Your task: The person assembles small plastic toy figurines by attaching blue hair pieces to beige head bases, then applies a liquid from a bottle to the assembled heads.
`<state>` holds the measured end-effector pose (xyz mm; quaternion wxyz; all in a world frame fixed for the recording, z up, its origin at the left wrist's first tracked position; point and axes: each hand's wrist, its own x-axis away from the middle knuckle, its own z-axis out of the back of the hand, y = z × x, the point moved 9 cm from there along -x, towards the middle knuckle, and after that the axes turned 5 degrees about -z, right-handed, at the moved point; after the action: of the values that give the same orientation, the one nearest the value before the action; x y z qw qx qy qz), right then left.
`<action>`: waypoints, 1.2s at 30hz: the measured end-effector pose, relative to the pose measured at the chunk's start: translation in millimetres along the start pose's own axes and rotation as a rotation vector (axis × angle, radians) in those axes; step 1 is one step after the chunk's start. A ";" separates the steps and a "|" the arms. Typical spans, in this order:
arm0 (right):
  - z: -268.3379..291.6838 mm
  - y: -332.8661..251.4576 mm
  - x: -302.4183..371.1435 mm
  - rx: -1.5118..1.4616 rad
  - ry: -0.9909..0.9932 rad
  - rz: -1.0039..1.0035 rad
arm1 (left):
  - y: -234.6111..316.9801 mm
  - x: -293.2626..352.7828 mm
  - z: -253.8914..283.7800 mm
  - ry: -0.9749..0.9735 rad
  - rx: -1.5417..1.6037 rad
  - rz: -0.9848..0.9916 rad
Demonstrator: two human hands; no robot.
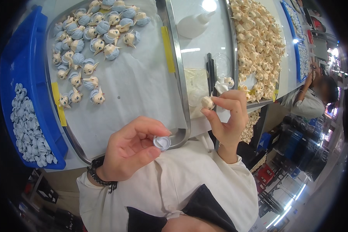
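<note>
Between thumb and fingers, my left hand [129, 149] holds a small pale blue doll hair piece [162, 143], its hollow side showing. To the right, my right hand [232, 116] pinches a cream-coloured doll head [207, 102] over the edge of the table. The two parts are apart. Ahead of my left hand lies a metal tray [143, 104] lined with white sheet; on it rest several doll heads fitted with blue hair [98, 96]. A second tray at the right is heaped with bare cream doll heads [259, 50].
At the left stands a blue bin [25, 65] with loose blue hair pieces [29, 127]. Between the trays are a white bottle [193, 26], black tweezer-like tools [211, 71], a clear round dish [222, 63] and a yellowish pad [195, 83]. A co-worker [311, 96] sits at far right.
</note>
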<state>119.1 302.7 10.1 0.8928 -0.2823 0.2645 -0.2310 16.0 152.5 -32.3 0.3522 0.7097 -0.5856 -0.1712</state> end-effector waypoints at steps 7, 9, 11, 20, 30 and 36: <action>-2.9 2.9 2.6 0.008 0.000 0.031 | 1.3 0.9 2.4 0.015 0.019 -0.028; -3.7 3.4 2.1 0.005 0.000 0.038 | 1.3 1.4 3.2 0.025 0.018 -0.028; -4.2 3.6 2.4 0.003 0.000 0.045 | 1.1 1.4 4.0 0.036 0.018 -0.028; -0.7 2.0 -1.6 0.041 -0.036 0.027 | 1.9 0.8 4.5 0.022 0.025 -0.041; -12.9 -28.5 -34.5 0.326 -0.440 0.112 | -1.3 1.7 9.6 0.104 0.029 0.012; -23.4 -35.8 -45.2 0.396 -0.650 0.144 | 2.6 1.1 2.4 0.010 -0.081 -0.002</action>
<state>61.4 292.9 31.6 0.9812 -0.1434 -0.0627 -0.1129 12.9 150.6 -32.0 0.3833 0.6962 -0.5760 -0.1916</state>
